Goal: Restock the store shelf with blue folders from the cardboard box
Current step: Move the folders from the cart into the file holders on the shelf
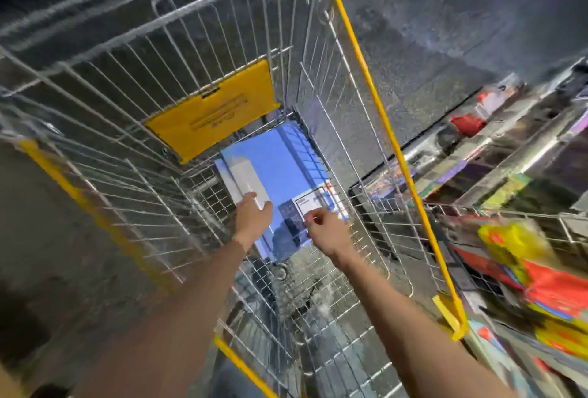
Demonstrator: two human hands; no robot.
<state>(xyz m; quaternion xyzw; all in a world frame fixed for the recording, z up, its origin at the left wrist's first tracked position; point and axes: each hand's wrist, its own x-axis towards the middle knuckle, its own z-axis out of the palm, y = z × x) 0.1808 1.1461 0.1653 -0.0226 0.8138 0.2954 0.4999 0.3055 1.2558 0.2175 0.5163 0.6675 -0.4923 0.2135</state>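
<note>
A stack of blue folders [280, 168] lies at the bottom of a wire shopping cart [178, 104], with a white spine strip and a white label near my hands. My left hand [253, 217] reaches down onto the white strip at the stack's left side, fingers fairly straight against it. My right hand [324, 227] pinches the folder's near right edge by the label. No cardboard box shows in the view. The picture is blurred by motion.
The cart has yellow rim trims [375, 104] and a yellow fold-down flap [213, 114] on its far wall. Store shelves [509, 155] with colourful goods run along the right. A wire bin of bright red and yellow items [534, 270] stands at near right. Dark speckled floor surrounds the cart.
</note>
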